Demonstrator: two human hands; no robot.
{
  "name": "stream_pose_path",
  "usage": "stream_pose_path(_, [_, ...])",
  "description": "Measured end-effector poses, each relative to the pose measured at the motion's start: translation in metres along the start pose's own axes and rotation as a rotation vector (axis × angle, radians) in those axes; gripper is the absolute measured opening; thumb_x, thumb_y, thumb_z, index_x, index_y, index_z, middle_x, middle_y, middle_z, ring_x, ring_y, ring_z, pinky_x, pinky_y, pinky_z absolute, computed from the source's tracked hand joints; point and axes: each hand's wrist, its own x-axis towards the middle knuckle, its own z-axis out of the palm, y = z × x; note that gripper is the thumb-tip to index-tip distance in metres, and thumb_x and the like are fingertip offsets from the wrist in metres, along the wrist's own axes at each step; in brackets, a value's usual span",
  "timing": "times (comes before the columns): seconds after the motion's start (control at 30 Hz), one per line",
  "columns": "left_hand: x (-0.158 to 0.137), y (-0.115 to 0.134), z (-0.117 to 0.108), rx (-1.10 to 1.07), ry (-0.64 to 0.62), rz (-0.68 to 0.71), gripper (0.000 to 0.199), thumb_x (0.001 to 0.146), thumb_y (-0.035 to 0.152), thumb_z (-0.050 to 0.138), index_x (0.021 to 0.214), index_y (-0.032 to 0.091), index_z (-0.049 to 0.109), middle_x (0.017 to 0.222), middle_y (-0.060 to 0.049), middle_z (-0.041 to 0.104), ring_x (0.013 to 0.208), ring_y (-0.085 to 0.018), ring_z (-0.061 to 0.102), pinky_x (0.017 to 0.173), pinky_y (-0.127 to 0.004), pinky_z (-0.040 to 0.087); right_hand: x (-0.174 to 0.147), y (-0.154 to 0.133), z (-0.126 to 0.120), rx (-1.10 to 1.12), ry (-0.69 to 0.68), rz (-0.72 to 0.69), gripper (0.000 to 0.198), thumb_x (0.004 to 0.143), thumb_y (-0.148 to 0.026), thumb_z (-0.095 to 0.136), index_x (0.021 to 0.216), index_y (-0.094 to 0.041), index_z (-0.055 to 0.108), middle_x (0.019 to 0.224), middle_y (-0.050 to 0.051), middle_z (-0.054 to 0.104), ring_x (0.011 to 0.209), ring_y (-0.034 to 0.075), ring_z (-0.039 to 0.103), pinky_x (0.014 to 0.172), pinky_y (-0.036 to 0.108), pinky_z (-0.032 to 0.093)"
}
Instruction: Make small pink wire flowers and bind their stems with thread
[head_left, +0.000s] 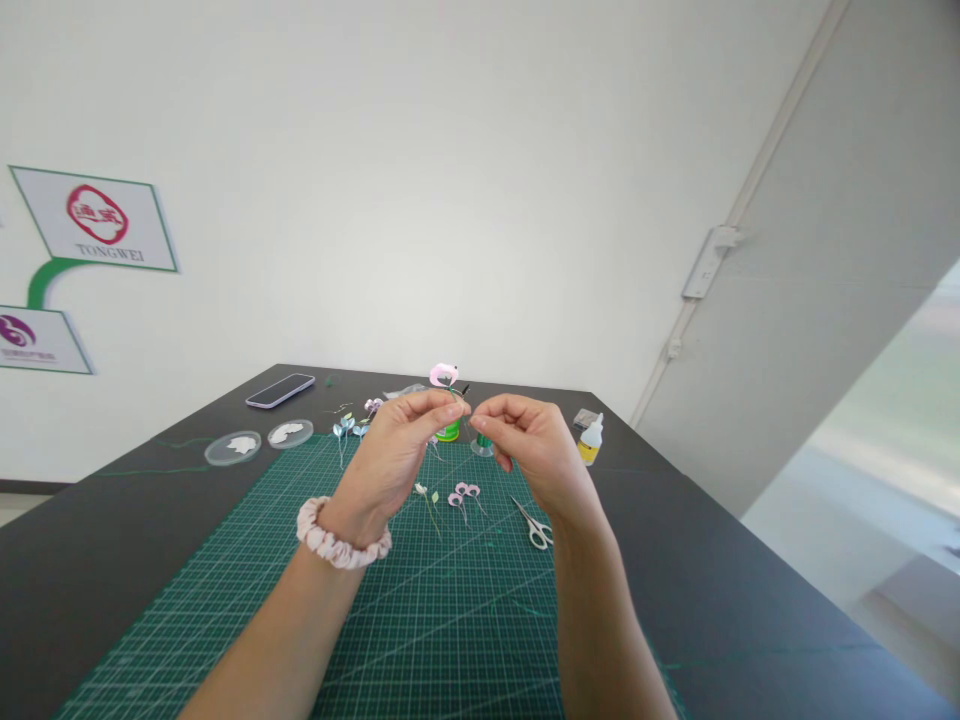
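Note:
My left hand (405, 435) pinches the thin stem of a pink craft flower (444, 375), its head standing above the fingertips. Close beside it, my right hand (532, 440) has thumb and index finger pressed together; whatever is between them is too fine to make out. Behind the hands are a bright green container (448, 432) and a spool of green thread (482, 446), both partly covered. Below them on the green cutting mat (450, 620) lie small pink flowers on stems (463, 492) and a white bud with a pale leaf (427, 497).
White-handled scissors (537, 532) lie right of the small flowers, and a glue bottle (590, 440) stands farther right. Blue-leaved stems (343, 430), two clear dishes with white pieces (234, 449) and a phone (280, 391) are at left. A wall rises behind the black table (712, 560).

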Motion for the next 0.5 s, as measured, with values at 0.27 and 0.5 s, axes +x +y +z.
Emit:
stream_pose_path(0.27, [0.0004, -0.0008, -0.0004, 0.036, -0.01, 0.008, 0.015, 0.073, 0.028, 0.072, 0.06, 0.022, 0.07, 0.068, -0.001, 0.061, 0.076, -0.016, 0.049, 0.078, -0.032, 0.037, 0.0, -0.0025, 0.0012, 0.01, 0.007, 0.006, 0.015, 0.074, -0.033, 0.068, 0.069, -0.018, 0.066, 0.052, -0.005, 0.051, 0.041, 0.006, 0.037, 0.04, 0.023, 0.026])
stream_pose_path(0.5, [0.0002, -0.0025, -0.0023, 0.075, -0.032, 0.032, 0.015, 0.077, 0.03, 0.07, 0.064, 0.021, 0.07, 0.072, -0.001, 0.062, 0.077, -0.016, 0.049, 0.079, -0.032, 0.037, 0.0005, -0.0045, 0.0025, 0.017, 0.021, 0.011, 0.018, 0.071, -0.035, 0.067, 0.067, -0.018, 0.065, 0.049, -0.006, 0.049, 0.04, 0.006, 0.035, 0.039, 0.023, 0.024])
